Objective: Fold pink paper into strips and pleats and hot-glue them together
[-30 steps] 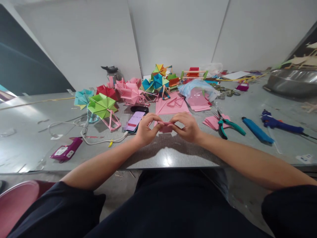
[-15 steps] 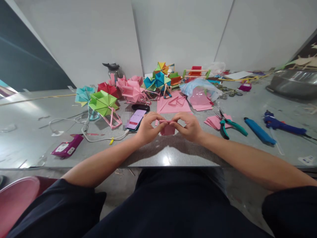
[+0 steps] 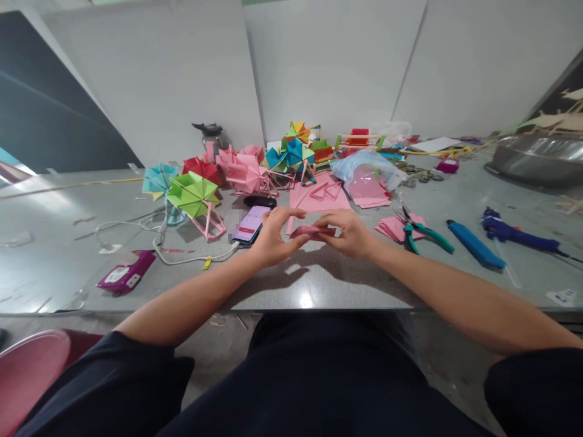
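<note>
Grey table [image 3: 319, 285] against white wall panels, cluttered mid-frame. Pink folded paper [image 3: 312, 231] sits at frame centre, held just above the table between both hands. Left hand [image 3: 273, 233] pinches its left end, index finger stretched out over the top; right hand [image 3: 348, 232] pinches the right end, fingers curled around it.

Just left of the left hand: phone [image 3: 251, 223], screen lit, cable attached. Behind the hands, flat pink sheets [image 3: 316, 193] with folded pink strips on top. Right of centre: small pink stack with pliers [image 3: 421, 232] lying across it, then a blue tube [image 3: 473, 244], then a blue glue gun [image 3: 517, 230] near the right edge. Upper centre: paper pinwheels, green [image 3: 192, 193], pink [image 3: 243, 170], cyan [image 3: 158, 179], blue [image 3: 291, 152]. Plastic bag [image 3: 364, 170] with pink paper beside them. Magenta packet [image 3: 125, 273] lower left. Metal bowl [image 3: 537, 159] upper right.
</note>
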{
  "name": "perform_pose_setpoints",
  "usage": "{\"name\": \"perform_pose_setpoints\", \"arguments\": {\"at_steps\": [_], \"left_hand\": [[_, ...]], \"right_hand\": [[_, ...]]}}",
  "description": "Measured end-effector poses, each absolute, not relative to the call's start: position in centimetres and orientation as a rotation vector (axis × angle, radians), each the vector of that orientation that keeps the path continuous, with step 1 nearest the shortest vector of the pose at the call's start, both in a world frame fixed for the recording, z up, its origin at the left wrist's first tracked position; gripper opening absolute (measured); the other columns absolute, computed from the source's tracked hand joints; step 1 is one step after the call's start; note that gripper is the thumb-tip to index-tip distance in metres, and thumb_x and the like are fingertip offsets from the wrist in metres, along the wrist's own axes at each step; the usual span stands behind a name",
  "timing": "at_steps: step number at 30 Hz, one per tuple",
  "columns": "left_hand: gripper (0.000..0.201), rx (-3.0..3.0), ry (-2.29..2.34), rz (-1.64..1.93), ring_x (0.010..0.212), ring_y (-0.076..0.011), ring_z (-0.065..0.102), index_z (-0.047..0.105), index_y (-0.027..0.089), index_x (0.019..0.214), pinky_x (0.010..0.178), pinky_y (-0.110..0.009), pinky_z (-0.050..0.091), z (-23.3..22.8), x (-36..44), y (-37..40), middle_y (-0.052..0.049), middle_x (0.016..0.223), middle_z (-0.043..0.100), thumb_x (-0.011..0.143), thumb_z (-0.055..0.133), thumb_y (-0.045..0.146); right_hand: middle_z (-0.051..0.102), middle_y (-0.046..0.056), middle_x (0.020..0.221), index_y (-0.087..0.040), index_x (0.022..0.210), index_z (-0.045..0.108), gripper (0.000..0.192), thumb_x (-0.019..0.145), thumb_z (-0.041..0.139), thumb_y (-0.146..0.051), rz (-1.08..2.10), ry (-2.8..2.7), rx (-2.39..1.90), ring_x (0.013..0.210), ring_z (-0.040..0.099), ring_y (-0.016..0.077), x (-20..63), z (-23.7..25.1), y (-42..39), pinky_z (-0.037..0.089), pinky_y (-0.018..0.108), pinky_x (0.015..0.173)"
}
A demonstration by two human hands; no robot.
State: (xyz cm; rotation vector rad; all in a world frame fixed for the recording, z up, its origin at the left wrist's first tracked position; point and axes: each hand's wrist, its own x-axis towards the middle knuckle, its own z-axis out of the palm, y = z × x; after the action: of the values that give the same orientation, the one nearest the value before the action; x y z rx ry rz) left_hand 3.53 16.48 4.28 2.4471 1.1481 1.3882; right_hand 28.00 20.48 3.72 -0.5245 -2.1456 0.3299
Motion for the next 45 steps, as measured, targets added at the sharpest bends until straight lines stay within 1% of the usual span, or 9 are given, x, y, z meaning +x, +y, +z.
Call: {"name": "perform_pose_setpoints", "arguments": {"at_steps": [6, 8, 12, 17, 20, 25, 29, 38, 45], "left_hand": [[0.006, 2.488, 1.109, 1.451, 0.090, -0.0233, 0.073, 0.073, 0.023, 0.101, 0.098, -0.045, 0.046, 4.2, 4.2, 15.8, -0.004, 0.094, 0.080, 0.100, 0.075, 0.029], [0.004, 2.418, 1.119, 1.537, 0.090, -0.0234, 0.073, 0.071, 0.023, 0.099, 0.095, -0.044, 0.048, 4.1, 4.0, 16.0, -0.004, 0.095, 0.079, 0.099, 0.075, 0.026], [0.006, 2.275, 1.184, 1.537, 0.095, -0.0250, 0.073, 0.070, 0.022, 0.099, 0.094, -0.044, 0.051, 3.9, 3.7, 16.4, -0.005, 0.099, 0.080, 0.097, 0.074, 0.025], [0.010, 2.467, 1.199, 1.316, 0.095, -0.0246, 0.072, 0.071, 0.023, 0.101, 0.102, -0.047, 0.045, 3.8, 4.1, 16.3, -0.003, 0.099, 0.080, 0.092, 0.073, 0.023], [0.010, 2.544, 1.129, 1.332, 0.090, -0.0240, 0.071, 0.072, 0.024, 0.105, 0.100, -0.047, 0.044, 3.8, 4.6, 16.0, -0.004, 0.097, 0.080, 0.096, 0.073, 0.030], [0.011, 2.510, 1.095, 1.513, 0.084, -0.0227, 0.069, 0.070, 0.025, 0.101, 0.092, -0.045, 0.046, 4.2, 4.8, 15.0, -0.004, 0.092, 0.080, 0.104, 0.067, 0.034], [0.008, 2.545, 1.012, 1.600, 0.083, -0.0217, 0.070, 0.067, 0.024, 0.096, 0.088, -0.044, 0.046, 4.8, 4.9, 14.4, -0.002, 0.088, 0.078, 0.102, 0.067, 0.030], [0.010, 2.406, 1.068, 1.583, 0.079, -0.0216, 0.066, 0.065, 0.025, 0.090, 0.089, -0.046, 0.053, 5.0, 5.0, 14.1, -0.003, 0.083, 0.074, 0.097, 0.068, 0.031], [0.016, 2.377, 1.089, 1.551, 0.079, -0.0209, 0.069, 0.071, 0.023, 0.093, 0.084, -0.042, 0.055, 4.9, 5.1, 14.1, -0.004, 0.085, 0.079, 0.101, 0.068, 0.036]], "right_hand": [[0.082, 0.006, 0.099, -0.026, 0.120, 0.077, 0.032, 0.097, 0.081, -0.047, 0.245, -2.025, -0.523, 0.089, 0.077, 0.0237, 27.8, 3.7, 19.7, 0.061, 0.040, 0.085], [0.081, 0.006, 0.098, -0.024, 0.115, 0.076, 0.031, 0.095, 0.082, -0.047, 0.301, -1.984, -0.527, 0.088, 0.076, 0.0228, 27.9, 3.8, 19.6, 0.061, 0.038, 0.083], [0.077, 0.004, 0.089, -0.023, 0.096, 0.073, 0.019, 0.097, 0.079, -0.041, 0.388, -1.957, -0.557, 0.080, 0.071, 0.0210, 28.1, 4.0, 19.7, 0.061, 0.038, 0.078], [0.081, 0.008, 0.102, -0.027, 0.109, 0.078, 0.021, 0.093, 0.083, -0.040, 0.367, -1.915, -0.596, 0.092, 0.077, 0.0266, 27.9, 3.2, 19.9, 0.065, 0.044, 0.085], [0.082, 0.008, 0.102, -0.027, 0.111, 0.079, 0.026, 0.093, 0.083, -0.046, 0.333, -1.933, -0.580, 0.093, 0.078, 0.0275, 27.8, 2.8, 20.0, 0.065, 0.046, 0.087], [0.082, 0.008, 0.095, -0.025, 0.105, 0.079, 0.032, 0.099, 0.076, -0.056, 0.293, -1.949, -0.513, 0.087, 0.076, 0.0250, 27.9, 3.7, 19.4, 0.063, 0.043, 0.086], [0.081, 0.006, 0.091, -0.027, 0.103, 0.077, 0.026, 0.106, 0.069, -0.051, 0.254, -1.947, -0.416, 0.083, 0.075, 0.0229, 27.9, 4.5, 18.5, 0.061, 0.041, 0.082], [0.081, 0.007, 0.097, -0.027, 0.105, 0.077, 0.020, 0.105, 0.069, -0.046, 0.234, -1.957, -0.501, 0.089, 0.076, 0.0244, 28.1, 4.2, 18.1, 0.062, 0.044, 0.087], [0.082, 0.005, 0.091, -0.025, 0.101, 0.077, 0.020, 0.105, 0.069, -0.044, 0.287, -1.945, -0.534, 0.083, 0.076, 0.0221, 27.7, 4.3, 17.8, 0.063, 0.039, 0.080]]}}
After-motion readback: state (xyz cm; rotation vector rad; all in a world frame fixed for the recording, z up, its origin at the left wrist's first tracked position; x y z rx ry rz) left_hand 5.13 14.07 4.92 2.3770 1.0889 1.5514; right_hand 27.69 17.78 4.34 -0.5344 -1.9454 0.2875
